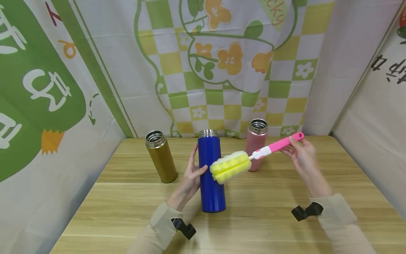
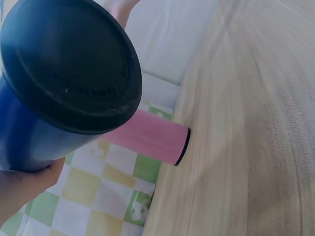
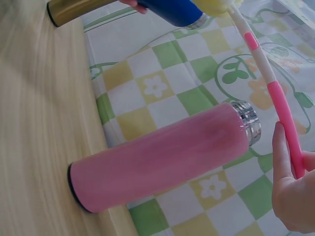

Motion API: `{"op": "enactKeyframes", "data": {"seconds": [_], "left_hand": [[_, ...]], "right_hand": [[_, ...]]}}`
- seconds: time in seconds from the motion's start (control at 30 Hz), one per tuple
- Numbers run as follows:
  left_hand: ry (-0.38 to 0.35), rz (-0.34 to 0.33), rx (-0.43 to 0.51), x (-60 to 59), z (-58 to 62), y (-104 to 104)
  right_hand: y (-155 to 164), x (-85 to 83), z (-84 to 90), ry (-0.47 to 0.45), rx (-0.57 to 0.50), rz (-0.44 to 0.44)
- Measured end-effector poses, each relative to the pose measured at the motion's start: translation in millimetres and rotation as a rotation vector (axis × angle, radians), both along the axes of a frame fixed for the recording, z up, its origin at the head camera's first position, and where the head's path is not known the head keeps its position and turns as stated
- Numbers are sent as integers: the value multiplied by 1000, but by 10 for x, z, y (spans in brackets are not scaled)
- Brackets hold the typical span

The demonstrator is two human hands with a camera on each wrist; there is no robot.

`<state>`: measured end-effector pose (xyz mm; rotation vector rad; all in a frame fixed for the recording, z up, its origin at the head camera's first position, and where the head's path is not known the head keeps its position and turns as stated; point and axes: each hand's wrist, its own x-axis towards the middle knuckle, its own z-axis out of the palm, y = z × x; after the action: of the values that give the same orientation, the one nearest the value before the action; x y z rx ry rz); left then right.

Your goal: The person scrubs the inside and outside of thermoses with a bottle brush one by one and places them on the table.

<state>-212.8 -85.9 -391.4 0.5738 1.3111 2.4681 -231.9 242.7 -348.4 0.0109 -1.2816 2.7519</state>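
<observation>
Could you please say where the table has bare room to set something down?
The tabletop is bare left of the gold bottle and between the blue bottle and right sleeve. It's crowded around the left hand, brush and pink bottle.

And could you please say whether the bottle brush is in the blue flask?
Out: in the head view, the bottle brush shows its sponge head whole, in front of the blue flask.
</observation>
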Motion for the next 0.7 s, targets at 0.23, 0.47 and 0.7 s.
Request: {"op": "enactKeyframes", "data": {"seconds": [0.23,0.47,0.7], "left_hand": [[-7,25,21,-20,19,-4],[2,19,26,-21,32,-7],[21,0,1,-3,11,0]], "right_hand": [[-2,65,-107,-1,104,78],[7,72,-178,42,178,157],[-16,51,-129,53,133,118]]}}
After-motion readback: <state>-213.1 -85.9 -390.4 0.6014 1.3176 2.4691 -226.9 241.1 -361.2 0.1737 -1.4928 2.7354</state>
